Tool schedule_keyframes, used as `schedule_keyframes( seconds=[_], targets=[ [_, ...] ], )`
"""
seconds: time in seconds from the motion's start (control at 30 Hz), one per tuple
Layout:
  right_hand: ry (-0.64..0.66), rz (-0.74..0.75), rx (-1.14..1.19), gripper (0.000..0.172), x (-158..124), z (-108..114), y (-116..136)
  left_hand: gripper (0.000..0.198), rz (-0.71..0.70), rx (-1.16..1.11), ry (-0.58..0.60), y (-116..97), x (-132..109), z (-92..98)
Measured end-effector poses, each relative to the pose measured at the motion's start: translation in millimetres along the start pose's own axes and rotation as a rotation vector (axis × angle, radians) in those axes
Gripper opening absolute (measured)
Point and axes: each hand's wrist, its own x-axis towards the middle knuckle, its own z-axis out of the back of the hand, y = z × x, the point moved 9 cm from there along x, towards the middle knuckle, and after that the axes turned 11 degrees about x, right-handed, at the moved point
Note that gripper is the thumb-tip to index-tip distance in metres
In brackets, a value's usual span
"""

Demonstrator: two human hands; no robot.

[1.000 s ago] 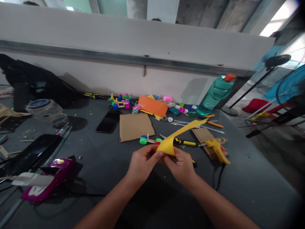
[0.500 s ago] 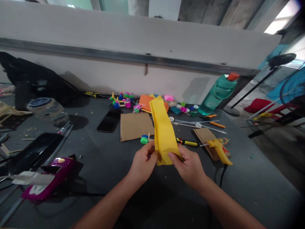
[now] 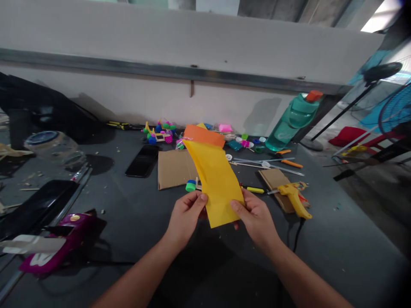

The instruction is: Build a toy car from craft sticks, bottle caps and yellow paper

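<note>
Fingers (image 3: 201, 198) of our left hand (image 3: 184, 216) and right hand (image 3: 257, 218) pinch the yellow paper (image 3: 215, 175) by its near edges; it looks light and floppy.

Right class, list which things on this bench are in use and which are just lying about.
In use: yellow paper, held by left hand and right hand.
Lying about: glue gun, cardboard piece, phone, green bottle, orange paper.
</note>
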Motion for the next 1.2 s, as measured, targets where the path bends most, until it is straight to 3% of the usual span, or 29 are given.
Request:
schedule_keyframes(
  seconds=[0.27, 0.4, 0.47, 0.57, 0.67, 0.8, 1.03, 1.13, 1.2],
  targets=[
    [-0.102, 0.082, -0.044, 0.03, -3.8, 0.5, 6.6, 0.019, -0.096, 0.313, 0.023, -15.4, -4.6, -5.3],
    [-0.066, 0.129, -0.148, 0.035, 0.1, 4.2, 12.8, 0.016, -0.113, 0.348, 0.004, -14.7, -3.5, -2.2],
    [-0.041, 0.24, -0.323, 0.037, 5.5, 13.8, 25.5, 0.016, -0.137, 0.399, -0.045, -18.8, -1.7, 7.1],
    [-0.051, 0.409, -0.822, 0.043, 14.9, 32.2, 40.5, 0.017, -0.173, 0.51, -0.199, -33.0, 0.3, 32.3],
    [-0.017, 0.328, -1.249, 0.066, 27.5, 48.5, 25.4, 0.018, -0.203, 0.591, -0.378, -50.1, -0.1, 60.3],
    [0.073, 0.177, -1.471, 0.078, 33.1, 53.9, -1.9, 0.019, -0.252, 0.547, -0.542, -64.2, -2.3, 86.6],
    [-0.004, 0.103, -1.442, 0.067, 34.6, 52.4, -4.4, 0.018, -0.279, 0.489, -0.572, -66.1, 0.1, 97.9],
    [-0.084, 0.076, -1.271, 0.059, 33.7, 58.0, 6.1, 0.018, -0.276, 0.585, -0.608, -69.3, -3.2, 97.6],
    [-0.088, 0.028, -1.025, 0.055, 29.1, 60.7, 11.1, 0.017, -0.279, 0.656, -0.63, -73.2, -6.7, 95.5]
  ],
)
